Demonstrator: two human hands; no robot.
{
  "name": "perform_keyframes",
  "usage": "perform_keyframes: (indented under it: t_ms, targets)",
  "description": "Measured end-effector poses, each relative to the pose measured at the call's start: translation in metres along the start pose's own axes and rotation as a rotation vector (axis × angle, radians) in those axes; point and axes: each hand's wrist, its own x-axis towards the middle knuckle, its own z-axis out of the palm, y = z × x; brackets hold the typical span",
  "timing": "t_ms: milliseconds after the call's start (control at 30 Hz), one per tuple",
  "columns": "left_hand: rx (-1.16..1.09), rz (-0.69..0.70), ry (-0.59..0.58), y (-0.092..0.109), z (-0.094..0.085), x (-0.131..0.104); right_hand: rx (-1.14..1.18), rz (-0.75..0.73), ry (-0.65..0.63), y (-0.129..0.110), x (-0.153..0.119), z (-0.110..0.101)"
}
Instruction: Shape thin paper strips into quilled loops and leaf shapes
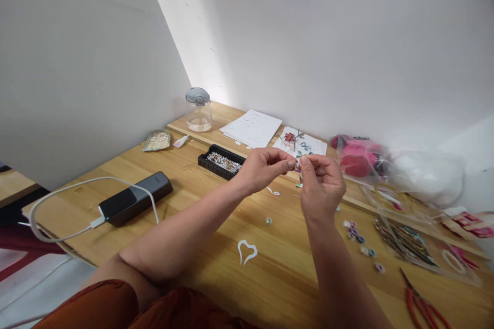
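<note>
A wooden counter (270, 277) set into a white-walled corner carries all items, described here in descending size. A dark rectangular power bank (135, 199) lies at the left with a white cable (57, 200) plugged into its near end and looping over the counter's edge. At the right edge sit clear plastic bags (409, 175) with pink and white contents, and in front of them a transparent sleeve of coloured paper strips (405, 241). At the back stand a clear jar with a grey lid (198, 110), a sheet of white paper (251, 127), and a white card bearing a partly built quilled flower (300, 144). A black tray of small beads (223, 161) lies just left of the hands. Red-handled scissors (422, 306) rest at the lower right. A white heart-shaped paper loop (247, 251) lies between the forearms, and small paper coils (358, 239) are scattered to the right. Above the counter's centre, the left hand (264, 167) and right hand (322, 185) meet fingertip to fingertip, each closed in a pinch on a tiny paper piece (297, 166), largely hidden by the fingers.
</note>
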Motion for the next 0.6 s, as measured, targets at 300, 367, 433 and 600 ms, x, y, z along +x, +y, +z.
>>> perform_keyframes:
  t_ms: [300, 367, 433, 600]
  targets:
    - [0.054, -0.011, 0.034, 0.003, 0.002, -0.002, 0.01, -0.007, 0.015, 0.002, 0.0, 0.0]
    - [0.028, -0.043, 0.04, 0.002, 0.003, -0.002, 0.006, -0.009, 0.024, 0.003, 0.0, 0.0]
    - [0.015, -0.06, 0.056, -0.001, 0.005, -0.001, -0.016, -0.005, 0.026, 0.003, 0.0, 0.0]
    - [0.011, -0.036, 0.097, -0.008, 0.007, 0.0, -0.019, -0.023, 0.03, 0.002, -0.002, 0.002]
